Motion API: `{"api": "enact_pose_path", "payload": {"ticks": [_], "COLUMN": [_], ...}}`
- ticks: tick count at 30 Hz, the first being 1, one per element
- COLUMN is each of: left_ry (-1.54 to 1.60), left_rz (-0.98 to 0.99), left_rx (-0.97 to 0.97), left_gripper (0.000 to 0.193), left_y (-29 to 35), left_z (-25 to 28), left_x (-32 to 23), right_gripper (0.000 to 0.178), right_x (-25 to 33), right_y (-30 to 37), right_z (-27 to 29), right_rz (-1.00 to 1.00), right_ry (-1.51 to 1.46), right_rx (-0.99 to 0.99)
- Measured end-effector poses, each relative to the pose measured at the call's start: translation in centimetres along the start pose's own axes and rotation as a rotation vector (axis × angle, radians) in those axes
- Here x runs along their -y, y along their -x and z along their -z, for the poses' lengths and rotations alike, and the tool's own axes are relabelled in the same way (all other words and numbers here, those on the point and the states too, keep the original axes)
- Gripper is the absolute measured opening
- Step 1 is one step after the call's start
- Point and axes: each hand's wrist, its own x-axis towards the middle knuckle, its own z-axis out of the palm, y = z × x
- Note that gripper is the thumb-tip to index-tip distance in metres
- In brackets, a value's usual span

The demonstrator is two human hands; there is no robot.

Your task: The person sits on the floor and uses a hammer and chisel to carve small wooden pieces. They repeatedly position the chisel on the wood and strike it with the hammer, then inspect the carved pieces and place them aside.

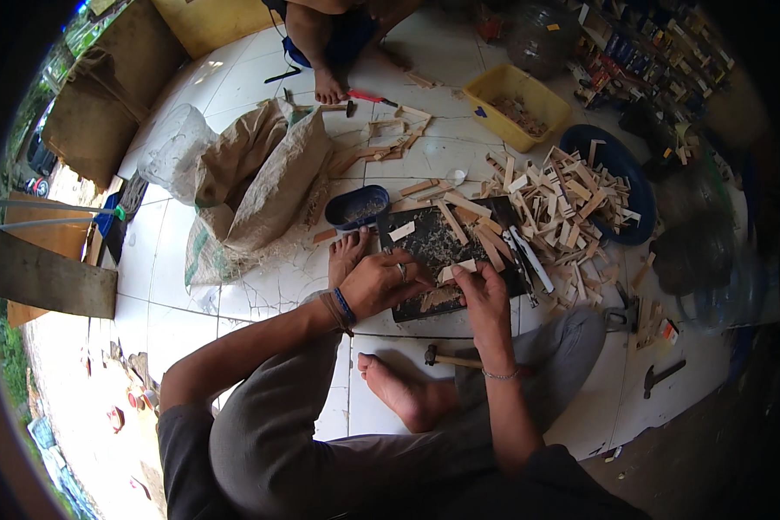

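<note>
My right hand (pixel 487 299) is closed in a pinch on a small pale wood piece (pixel 457 271), above a black board (pixel 407 308) lying on the tiles. Close by on its left, my left hand (pixel 381 284) has its fingers curled together near the piece's end. What those fingers hold, if anything, is too small to make out. Shavings cover much of the board. A short white-faced wood block (pixel 401 231) and several thin wood strips (pixel 452 223) lie on it, and slim white and metal tools (pixel 533 260) rest along its right edge.
Loose wood pieces heap up beside a blue basin (pixel 640 217). Beyond stand a yellow bin (pixel 529 82), a blue oval tub (pixel 357 208) and a woven sack (pixel 273 186). One hammer (pixel 451 358) lies by my foot, another (pixel 661 377) farther right. Another person (pixel 316 43) squats opposite.
</note>
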Motion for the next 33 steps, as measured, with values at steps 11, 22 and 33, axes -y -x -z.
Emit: {"api": "enact_pose_path", "payload": {"ticks": [11, 22, 33], "left_ry": [0.387, 0.403, 0.435], "left_rz": [0.174, 0.168, 0.186], "left_rx": [0.063, 0.012, 0.017], "left_gripper": [0.036, 0.03, 0.027], "left_y": [-1.4, -1.4, -1.5], "left_z": [-1.9, -1.9, -2.1], "left_x": [0.1, 0.2, 0.4], "right_gripper": [0.02, 0.016, 0.016], "right_x": [0.2, 0.5, 0.0], "right_y": [0.2, 0.2, -0.1], "right_z": [0.5, 0.6, 0.8], "right_rz": [-0.06, -0.086, -0.116], "right_ry": [0.03, -0.003, 0.0], "right_rx": [-0.005, -0.01, -0.026]}}
